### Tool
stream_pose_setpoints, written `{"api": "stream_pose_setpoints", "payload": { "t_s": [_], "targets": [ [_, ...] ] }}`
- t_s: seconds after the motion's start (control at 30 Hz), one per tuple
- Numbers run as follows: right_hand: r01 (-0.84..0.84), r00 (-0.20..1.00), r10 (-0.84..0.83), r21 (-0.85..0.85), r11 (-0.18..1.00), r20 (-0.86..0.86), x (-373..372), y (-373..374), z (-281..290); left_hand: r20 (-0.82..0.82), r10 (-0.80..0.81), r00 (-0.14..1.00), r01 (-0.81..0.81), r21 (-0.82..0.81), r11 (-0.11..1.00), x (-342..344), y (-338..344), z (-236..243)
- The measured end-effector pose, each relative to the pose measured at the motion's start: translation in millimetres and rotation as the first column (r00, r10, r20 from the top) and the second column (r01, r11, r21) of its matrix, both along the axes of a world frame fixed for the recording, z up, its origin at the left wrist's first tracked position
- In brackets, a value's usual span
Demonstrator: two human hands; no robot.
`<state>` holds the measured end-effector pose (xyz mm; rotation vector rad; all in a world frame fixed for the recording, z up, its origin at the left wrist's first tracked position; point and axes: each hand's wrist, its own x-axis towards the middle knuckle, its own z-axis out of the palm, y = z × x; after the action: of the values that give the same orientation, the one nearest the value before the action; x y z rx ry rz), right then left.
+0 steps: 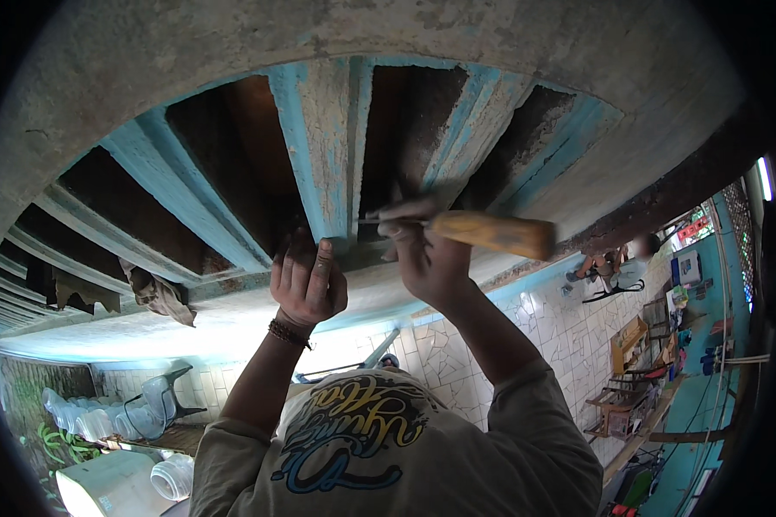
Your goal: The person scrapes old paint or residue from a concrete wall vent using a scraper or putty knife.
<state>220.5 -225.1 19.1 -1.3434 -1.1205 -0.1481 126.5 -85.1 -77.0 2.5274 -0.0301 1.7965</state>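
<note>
Across the upper half of the view arched a slatted frame (185, 189), its blue paint worn and patchy, with dark gaps between the slats. Farther off, to the lower right, spread a pale floor (535, 332) of irregular tiles. At the bottom came the wearer's grey shirt (353, 435), with coloured lettering across it.

Just below the frame, near the foot of a peeling slat (326, 138), was a wood-handled tool (470, 228). Its long axis ran nearly level across the picture, crosswise to that slat; the yellowish butt pointed right and dipped slightly, while the thin grey metal end pointed left, toward the slat's lower part (blur there hid the tip, so contact could not be told).

The right hand (427, 263) closed around the tool where handle and metal met, fingers wrapped and pinching it, though smeared by motion. Its forearm slanted up and leftward from the bent elbow.

The left hand (309, 280) was raised beside it at the frame's lower edge, one digit upright and the others bent, slightly apart. Their tips sank into shade, and whether they gripped the edge could not be told. That forearm leaned up and rightward, a dark beaded bracelet (290, 333) around the wrist.
</note>
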Motion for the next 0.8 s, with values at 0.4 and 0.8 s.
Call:
{"api": "stream_pose_setpoints", "payload": {
  "t_s": [0.4,0.8],
  "targets": [
    [0.024,0.987,-0.028,-0.022,0.999,-0.155,-1,-6,-15,0.032,-0.001,1.000,0.000,0.017,1.000,-2,0,1],
    [0.151,0.944,-0.097,-0.152,0.977,0.316,11,-8,-37,0.002,-0.009,1.000,0.009,0.040,0.999,2,0,2]
  ]
}}
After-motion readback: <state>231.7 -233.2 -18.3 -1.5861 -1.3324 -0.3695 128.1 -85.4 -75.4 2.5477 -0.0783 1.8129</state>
